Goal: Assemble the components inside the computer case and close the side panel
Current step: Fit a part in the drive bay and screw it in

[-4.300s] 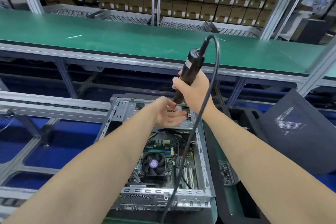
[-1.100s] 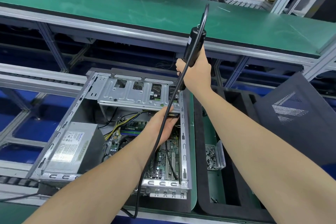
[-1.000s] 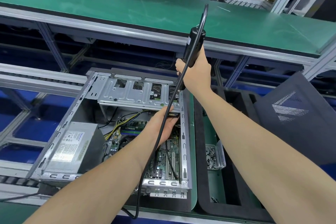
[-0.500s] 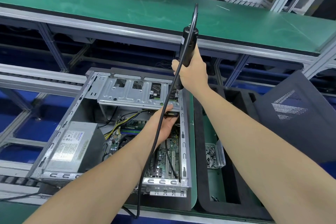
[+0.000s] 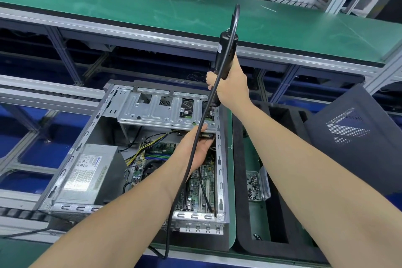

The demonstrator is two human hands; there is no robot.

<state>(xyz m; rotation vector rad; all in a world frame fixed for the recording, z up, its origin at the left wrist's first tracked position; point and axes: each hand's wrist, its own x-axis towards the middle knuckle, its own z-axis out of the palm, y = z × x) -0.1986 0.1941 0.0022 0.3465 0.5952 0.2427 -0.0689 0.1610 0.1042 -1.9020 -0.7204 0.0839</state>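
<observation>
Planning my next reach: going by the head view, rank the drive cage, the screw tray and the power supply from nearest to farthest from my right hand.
1. drive cage, just below the right hand, which grips the screwdriver.
2. screw tray, right of the case.
3. power supply, in the case's near left corner.

About four seconds back the left hand (image 5: 196, 148) was up beside the right hand (image 5: 230, 87), its fingers at the tip of the driver (image 5: 225, 54) on top of the cage (image 5: 156, 113). It has since dropped to just below the right hand, palm up under the cage's near edge. Its fingertips are on a dark part there, though whether they grip it is unclear. In the last second the driver has straightened slightly in the right hand. Its cord (image 5: 191, 159) now falls across the left hand.
</observation>
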